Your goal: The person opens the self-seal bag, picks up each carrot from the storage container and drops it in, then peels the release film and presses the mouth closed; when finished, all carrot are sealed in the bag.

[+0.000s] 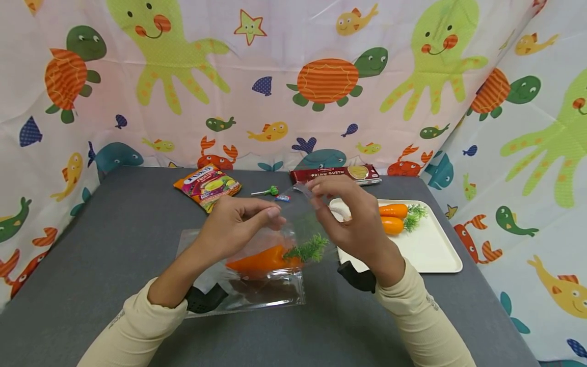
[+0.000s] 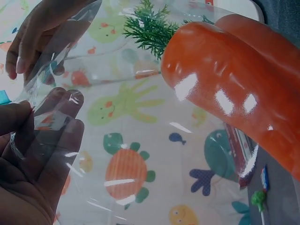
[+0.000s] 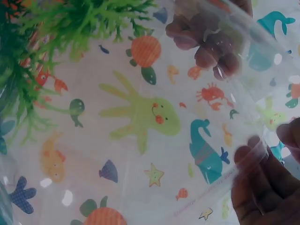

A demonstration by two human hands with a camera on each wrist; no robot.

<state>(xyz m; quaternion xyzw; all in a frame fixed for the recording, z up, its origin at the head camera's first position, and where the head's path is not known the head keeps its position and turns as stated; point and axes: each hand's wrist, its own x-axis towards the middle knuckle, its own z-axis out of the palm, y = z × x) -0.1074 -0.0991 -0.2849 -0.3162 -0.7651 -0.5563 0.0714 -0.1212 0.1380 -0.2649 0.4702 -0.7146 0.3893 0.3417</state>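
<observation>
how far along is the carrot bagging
One carrot already lies inside the clear bag. The left hand and right hand each pinch the bag's open top. Two more carrots wait on the white tray, not yet bagged.

A flat dark grey cloth-covered worktop (image 1: 114, 239) fills the lower part of the head view, narrowing toward the back. Behind it hangs a pale pink fabric curtain (image 1: 284, 35) printed with lime-green octopuses, orange-shelled turtles, yellow fish, teal whales, red crabs and small stars. A second panel of the same sea-creature fabric (image 1: 527, 168) closes off the right side, meeting the back panel at a slanting fold, and a matching strip hangs along the left edge. The light is even and soft, with only faint shadows on the grey surface.
</observation>
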